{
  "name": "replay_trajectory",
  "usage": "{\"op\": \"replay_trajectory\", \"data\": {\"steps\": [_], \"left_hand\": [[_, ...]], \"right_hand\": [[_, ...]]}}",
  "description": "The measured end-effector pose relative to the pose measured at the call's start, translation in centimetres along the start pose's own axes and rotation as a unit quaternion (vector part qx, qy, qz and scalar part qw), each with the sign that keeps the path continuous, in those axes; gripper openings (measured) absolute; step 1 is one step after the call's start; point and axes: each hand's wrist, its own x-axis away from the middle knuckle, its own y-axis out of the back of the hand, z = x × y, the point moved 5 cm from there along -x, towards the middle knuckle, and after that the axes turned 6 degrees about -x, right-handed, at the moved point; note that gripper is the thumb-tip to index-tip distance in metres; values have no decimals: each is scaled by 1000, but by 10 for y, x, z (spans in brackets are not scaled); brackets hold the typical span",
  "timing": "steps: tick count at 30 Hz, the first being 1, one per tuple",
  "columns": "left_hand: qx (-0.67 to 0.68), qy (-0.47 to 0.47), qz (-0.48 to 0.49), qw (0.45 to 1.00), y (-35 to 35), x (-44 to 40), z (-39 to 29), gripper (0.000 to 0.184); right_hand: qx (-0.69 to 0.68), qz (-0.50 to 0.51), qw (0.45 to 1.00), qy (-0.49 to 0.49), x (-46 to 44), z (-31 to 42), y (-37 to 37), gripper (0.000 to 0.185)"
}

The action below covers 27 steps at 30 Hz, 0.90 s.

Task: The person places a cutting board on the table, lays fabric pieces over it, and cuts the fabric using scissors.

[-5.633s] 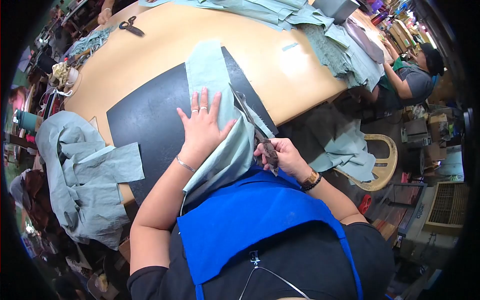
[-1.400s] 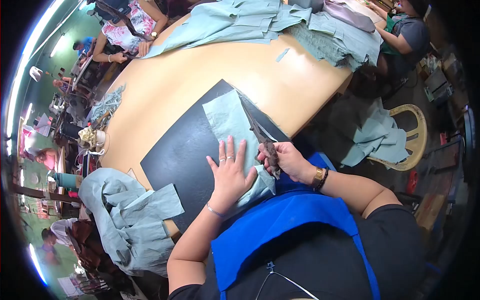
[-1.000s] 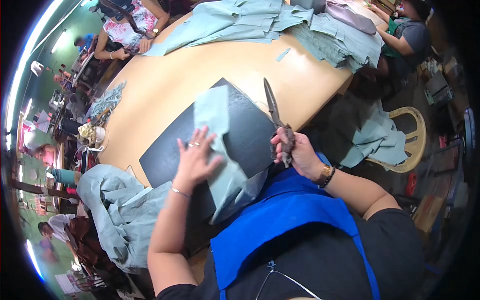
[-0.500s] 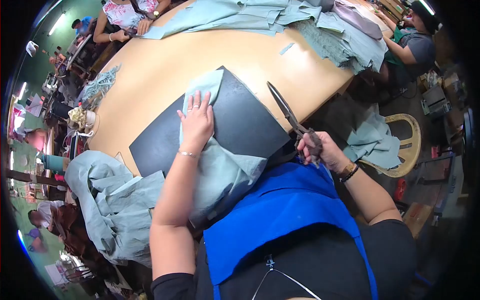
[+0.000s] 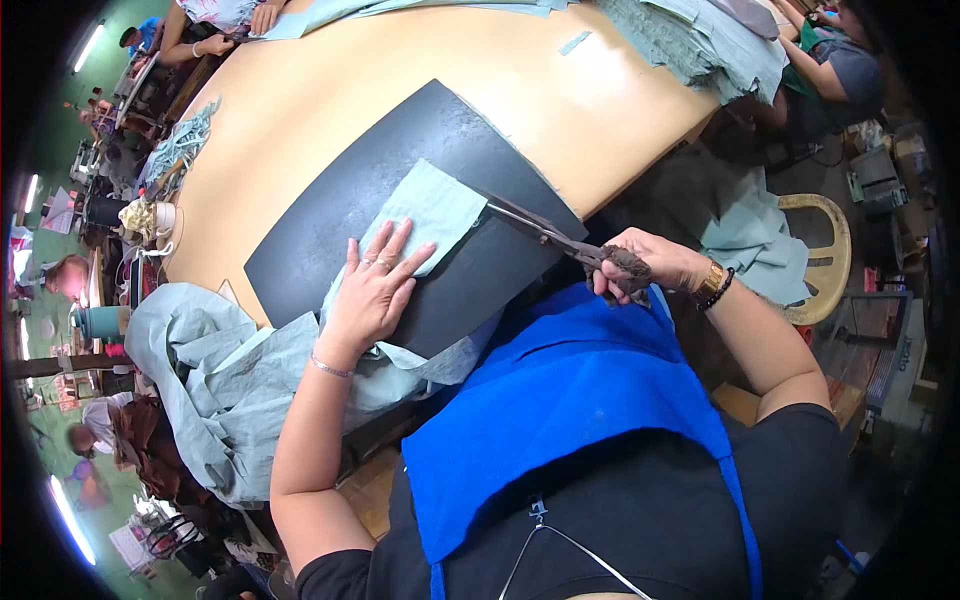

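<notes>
My left hand point(image 5: 376, 290) lies with fingers spread on a light green cloth point(image 5: 435, 205), pressing it against a dark board point(image 5: 330, 215). The cloth's far end is flat on the board, while the rest runs back under my hand toward the near edge. In my right hand point(image 5: 640, 268) is a pair of large scissors point(image 5: 535, 226), its handles wrapped in dark material. Their blades point left, with the tips touching or just beside the cloth's right edge. Whether the blades are parted is hard to make out.
A bunched green cloth point(image 5: 215, 390) hangs over the table's left side. Cloth stacks point(image 5: 690, 50) lie at the far right of the tan table point(image 5: 500, 70), with cloth strips point(image 5: 185, 140) at left. A yellow chair point(image 5: 835, 250) holds more cloth. Other people work around the table.
The scissors have swung down and left to the cloth's edge. My left hand has moved nearer to me, and the cloth's flat end now lies closer to the board's middle.
</notes>
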Motion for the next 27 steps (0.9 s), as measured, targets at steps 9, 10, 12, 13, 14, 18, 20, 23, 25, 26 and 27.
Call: {"op": "replay_trajectory", "data": {"steps": [9,10,12,13,14,18,20,23,25,26,27], "left_hand": [[-2,0,1,1000,-2,0,1,50],[-4,0,3,1000,-2,0,1,50],[1,2,3,1000,-1,0,1,49],[4,3,3,1000,-1,0,0,49],[3,4,3,1000,-1,0,0,49],[5,7,2,1000,0,-1,-1,49],[5,7,2,1000,0,-1,-1,49],[3,7,1,1000,1,-1,-1,49],[2,7,0,1000,1,-1,-2,48],[5,7,-2,1000,1,-1,-1,48],[8,9,-3,1000,1,-1,-1,48]], "right_hand": [[54,4,998,-10,-8,4,0,27],[61,3,998,-13,-7,4,1,27],[77,-4,997,-24,-3,6,2,27],[85,-7,996,-30,-2,6,1,27],[77,-8,997,-26,-1,6,0,27],[54,-6,998,-9,-1,5,-5,28],[55,-5,998,-8,-5,4,-6,29],[67,-12,997,-19,-7,4,-5,29],[75,-24,997,-23,-4,10,-7,29],[78,-23,996,-22,-3,11,-7,28],[81,-23,996,-21,0,11,-6,28]]}}
